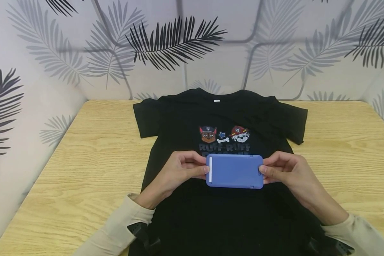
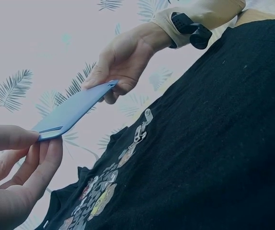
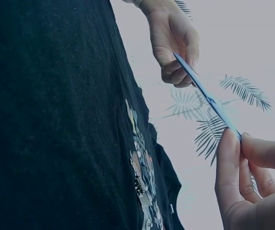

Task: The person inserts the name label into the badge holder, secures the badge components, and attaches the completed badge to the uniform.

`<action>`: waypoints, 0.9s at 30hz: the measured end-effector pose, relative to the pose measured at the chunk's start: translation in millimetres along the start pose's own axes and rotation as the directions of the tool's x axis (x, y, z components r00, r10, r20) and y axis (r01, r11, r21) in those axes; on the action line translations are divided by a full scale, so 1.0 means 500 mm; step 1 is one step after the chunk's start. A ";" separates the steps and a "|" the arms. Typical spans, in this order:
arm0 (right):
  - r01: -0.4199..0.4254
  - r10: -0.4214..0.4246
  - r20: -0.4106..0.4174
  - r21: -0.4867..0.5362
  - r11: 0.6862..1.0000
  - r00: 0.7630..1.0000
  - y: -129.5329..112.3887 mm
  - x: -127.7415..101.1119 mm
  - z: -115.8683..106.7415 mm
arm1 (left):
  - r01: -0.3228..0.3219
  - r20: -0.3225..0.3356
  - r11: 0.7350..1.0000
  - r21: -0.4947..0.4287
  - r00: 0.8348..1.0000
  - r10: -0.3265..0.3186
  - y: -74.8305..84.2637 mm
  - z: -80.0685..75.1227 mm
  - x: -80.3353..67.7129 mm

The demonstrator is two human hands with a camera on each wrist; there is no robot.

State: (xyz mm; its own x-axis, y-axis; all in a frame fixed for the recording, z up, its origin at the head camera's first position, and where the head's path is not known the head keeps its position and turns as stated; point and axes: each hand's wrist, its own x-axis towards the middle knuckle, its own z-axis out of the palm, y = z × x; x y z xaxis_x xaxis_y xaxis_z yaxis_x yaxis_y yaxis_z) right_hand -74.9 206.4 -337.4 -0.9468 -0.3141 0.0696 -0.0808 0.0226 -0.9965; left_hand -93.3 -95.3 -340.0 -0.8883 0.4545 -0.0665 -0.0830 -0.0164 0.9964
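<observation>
From the head view, I saw the blue folding board (image 1: 234, 171) at frame centre, above the black T-shirt (image 1: 217, 117) on the desk (image 1: 92, 149), long axis left-right. My left hand (image 1: 179, 170) pinched its left end and my right hand (image 1: 288, 172) its right.

Both wrist views showed it edge-on, clear of the cloth.
</observation>
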 end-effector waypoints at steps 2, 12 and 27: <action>0.001 -0.001 0.003 0.003 1.000 1.000 0.000 0.000 0.000 | 0.001 0.002 1.000 -0.003 1.000 -0.001 0.000 0.001 0.000; -0.002 0.002 0.010 -0.004 1.000 1.000 -0.001 0.001 -0.001 | 0.000 0.005 1.000 -0.027 1.000 0.000 -0.003 0.003 0.001; -0.014 0.014 0.010 -0.001 1.000 1.000 -0.001 -0.001 0.001 | -0.001 0.000 1.000 -0.005 1.000 0.001 -0.003 0.004 -0.001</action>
State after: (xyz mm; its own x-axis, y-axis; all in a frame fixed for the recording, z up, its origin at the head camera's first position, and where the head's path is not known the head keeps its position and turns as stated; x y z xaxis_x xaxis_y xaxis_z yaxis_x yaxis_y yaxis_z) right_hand -74.5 206.1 -336.8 -0.9448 -0.3228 0.0556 -0.0681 0.0275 -0.9973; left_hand -92.0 -93.8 -341.4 -0.8884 0.4544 -0.0656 -0.0844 -0.0212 0.9962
